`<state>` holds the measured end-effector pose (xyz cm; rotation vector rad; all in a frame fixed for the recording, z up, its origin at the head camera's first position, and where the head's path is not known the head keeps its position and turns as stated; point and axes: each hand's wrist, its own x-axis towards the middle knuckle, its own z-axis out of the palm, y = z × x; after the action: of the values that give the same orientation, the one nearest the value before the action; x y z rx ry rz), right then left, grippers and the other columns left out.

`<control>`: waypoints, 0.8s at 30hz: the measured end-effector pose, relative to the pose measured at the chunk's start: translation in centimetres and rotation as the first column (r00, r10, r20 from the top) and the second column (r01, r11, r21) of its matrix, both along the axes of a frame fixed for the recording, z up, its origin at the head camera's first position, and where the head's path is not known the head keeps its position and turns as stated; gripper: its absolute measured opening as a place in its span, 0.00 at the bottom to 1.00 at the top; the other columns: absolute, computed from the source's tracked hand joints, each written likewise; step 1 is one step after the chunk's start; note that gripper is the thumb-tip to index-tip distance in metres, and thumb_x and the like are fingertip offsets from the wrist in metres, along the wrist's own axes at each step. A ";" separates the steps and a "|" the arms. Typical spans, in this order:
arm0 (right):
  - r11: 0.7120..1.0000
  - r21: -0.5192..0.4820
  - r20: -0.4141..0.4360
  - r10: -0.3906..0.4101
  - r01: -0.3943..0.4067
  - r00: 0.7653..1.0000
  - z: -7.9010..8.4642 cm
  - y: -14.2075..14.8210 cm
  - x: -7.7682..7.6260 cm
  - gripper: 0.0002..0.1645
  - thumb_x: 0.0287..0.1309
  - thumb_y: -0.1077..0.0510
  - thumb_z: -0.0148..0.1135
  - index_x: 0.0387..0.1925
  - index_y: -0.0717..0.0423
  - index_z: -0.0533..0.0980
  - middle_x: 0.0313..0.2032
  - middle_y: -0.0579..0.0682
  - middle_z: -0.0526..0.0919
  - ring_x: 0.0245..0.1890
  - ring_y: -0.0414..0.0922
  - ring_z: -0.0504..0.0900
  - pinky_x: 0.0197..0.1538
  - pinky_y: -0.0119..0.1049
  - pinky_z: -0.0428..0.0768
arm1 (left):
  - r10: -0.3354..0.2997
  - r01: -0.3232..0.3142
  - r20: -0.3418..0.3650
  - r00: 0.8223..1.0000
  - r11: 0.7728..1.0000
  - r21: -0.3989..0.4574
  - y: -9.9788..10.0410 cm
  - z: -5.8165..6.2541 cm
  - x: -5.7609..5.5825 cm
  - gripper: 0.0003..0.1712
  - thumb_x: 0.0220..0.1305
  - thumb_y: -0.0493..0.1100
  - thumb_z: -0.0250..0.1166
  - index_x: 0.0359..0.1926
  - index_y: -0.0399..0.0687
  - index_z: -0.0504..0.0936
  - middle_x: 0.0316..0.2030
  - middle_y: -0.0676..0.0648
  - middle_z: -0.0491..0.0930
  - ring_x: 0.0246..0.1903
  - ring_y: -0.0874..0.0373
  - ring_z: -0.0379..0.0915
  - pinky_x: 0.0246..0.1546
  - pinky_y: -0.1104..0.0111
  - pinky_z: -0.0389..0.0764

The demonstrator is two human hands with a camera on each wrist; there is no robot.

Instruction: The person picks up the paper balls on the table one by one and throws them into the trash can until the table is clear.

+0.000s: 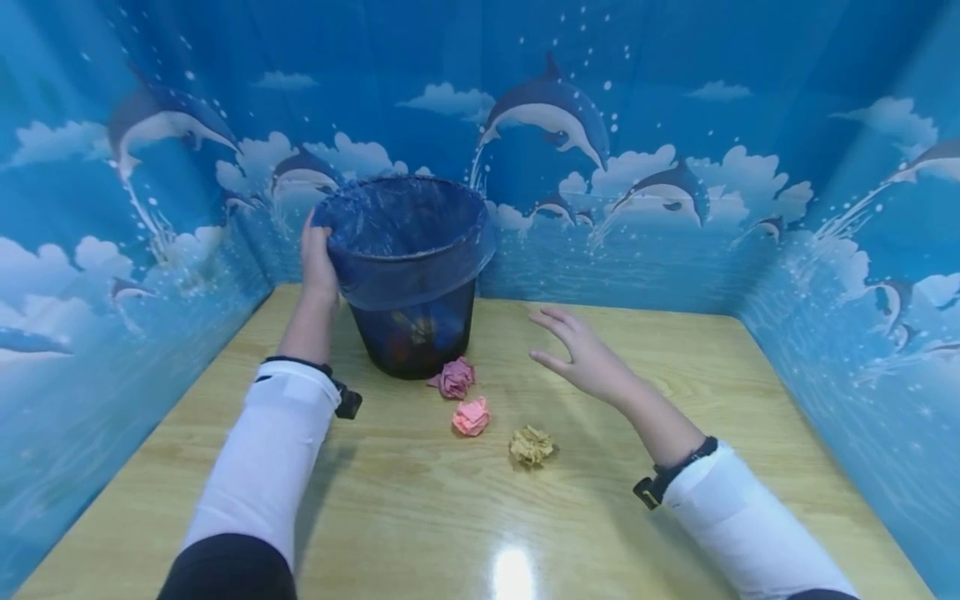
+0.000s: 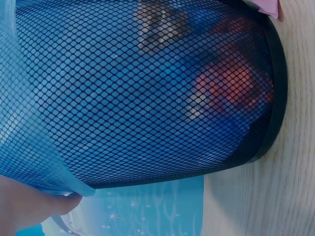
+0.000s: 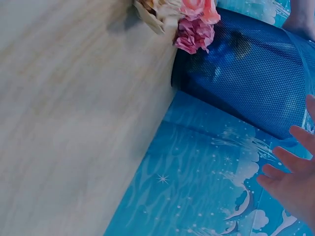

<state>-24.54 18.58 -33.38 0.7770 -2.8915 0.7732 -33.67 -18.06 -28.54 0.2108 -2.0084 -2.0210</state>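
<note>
A dark mesh wastebasket (image 1: 408, 333) lined with a blue translucent bag (image 1: 420, 279) stands on the table, the bag folded over its rim. My left hand (image 1: 318, 262) grips the rim at the left side; in the left wrist view its thumb (image 2: 64, 202) lies on the bag's edge. Through the mesh, reddish and pale crumpled things (image 2: 226, 86) show blurrily. My right hand (image 1: 585, 354) hovers right of the basket, fingers spread, holding nothing. Between the hands lie a mauve paper ball (image 1: 455, 378), a pink paper ball (image 1: 471, 416) and a tan paper ball (image 1: 532, 447).
A light wood-grain table (image 1: 420, 517) carries everything. Blue curtains (image 1: 480, 50) printed with dolphins and clouds stand at the back and along both sides. Dark wrist straps with small cameras sit on both forearms.
</note>
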 end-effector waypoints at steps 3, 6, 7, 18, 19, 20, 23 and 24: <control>1.000 -0.008 0.003 0.014 -0.014 1.000 -0.8 0.1 0.7 0.38 0.65 0.47 0.58 0.72 0.53 0.60 0.72 0.61 0.56 0.72 0.61 0.53 0.70 0.61 0.53 | -0.001 0.001 0.001 1.000 1.000 0.000 -0.1 -0.2 0.0 0.35 0.71 0.56 0.35 0.77 0.67 0.42 0.77 0.58 0.36 0.76 0.60 0.32 0.74 0.60 0.39; 1.000 -0.001 -0.004 0.029 -0.029 1.000 -1.5 0.3 1.6 0.38 0.63 0.48 0.60 0.71 0.53 0.61 0.71 0.61 0.58 0.71 0.62 0.55 0.69 0.62 0.54 | -0.004 0.004 0.000 1.000 1.000 0.003 -0.1 -0.1 0.0 0.35 0.70 0.56 0.35 0.77 0.67 0.41 0.77 0.58 0.36 0.76 0.59 0.31 0.74 0.60 0.39; 0.999 0.005 -0.011 0.033 -0.033 0.999 -1.8 0.3 1.8 0.38 0.63 0.48 0.60 0.71 0.53 0.62 0.71 0.61 0.59 0.71 0.62 0.56 0.69 0.62 0.55 | -0.007 0.007 -0.001 1.000 1.000 0.006 -0.1 0.0 0.0 0.35 0.70 0.55 0.36 0.77 0.67 0.41 0.77 0.58 0.36 0.76 0.60 0.31 0.74 0.60 0.39; 0.996 0.043 0.029 0.079 -0.080 0.996 -5.3 0.7 4.3 0.37 0.60 0.48 0.63 0.68 0.54 0.65 0.69 0.62 0.62 0.69 0.63 0.60 0.66 0.62 0.61 | -0.003 0.003 -0.003 1.000 1.000 0.008 0.2 0.3 0.2 0.35 0.71 0.54 0.36 0.77 0.67 0.42 0.77 0.57 0.36 0.76 0.59 0.33 0.74 0.62 0.39; 0.996 0.044 0.041 0.082 -0.084 0.996 -5.5 0.6 4.5 0.37 0.60 0.48 0.63 0.68 0.54 0.65 0.69 0.62 0.62 0.69 0.63 0.60 0.66 0.61 0.62 | -0.002 0.002 -0.006 1.000 1.000 0.008 0.2 0.3 0.2 0.35 0.71 0.54 0.36 0.77 0.67 0.42 0.77 0.57 0.36 0.76 0.59 0.32 0.74 0.62 0.39; 0.995 0.048 0.050 0.085 -0.088 0.995 -5.8 0.6 4.7 0.37 0.60 0.48 0.63 0.68 0.55 0.65 0.69 0.62 0.62 0.69 0.63 0.61 0.66 0.61 0.62 | -0.002 0.002 -0.008 1.000 1.000 0.011 0.2 0.2 0.2 0.35 0.71 0.54 0.36 0.77 0.67 0.42 0.77 0.57 0.36 0.76 0.60 0.32 0.74 0.62 0.39; 0.991 0.076 0.070 0.101 -0.106 0.992 -6.3 0.3 5.2 0.38 0.59 0.48 0.63 0.68 0.56 0.66 0.69 0.61 0.62 0.68 0.62 0.61 0.66 0.60 0.62 | 0.002 -0.002 -0.006 1.000 1.000 0.016 0.2 0.3 0.1 0.35 0.71 0.53 0.37 0.77 0.67 0.43 0.77 0.57 0.36 0.76 0.60 0.31 0.74 0.63 0.39; 0.989 0.086 0.075 0.110 -0.117 0.991 -6.5 0.2 5.4 0.38 0.59 0.47 0.63 0.67 0.56 0.66 0.69 0.61 0.62 0.68 0.62 0.62 0.66 0.59 0.62 | 0.003 -0.003 -0.007 1.000 1.000 0.017 0.1 0.3 0.1 0.35 0.71 0.53 0.37 0.77 0.67 0.43 0.77 0.57 0.36 0.76 0.60 0.31 0.74 0.63 0.39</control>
<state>-19.18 18.82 -39.85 0.9505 -2.9846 0.6966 -33.56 -17.93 -28.28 0.2103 -1.9866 -2.0345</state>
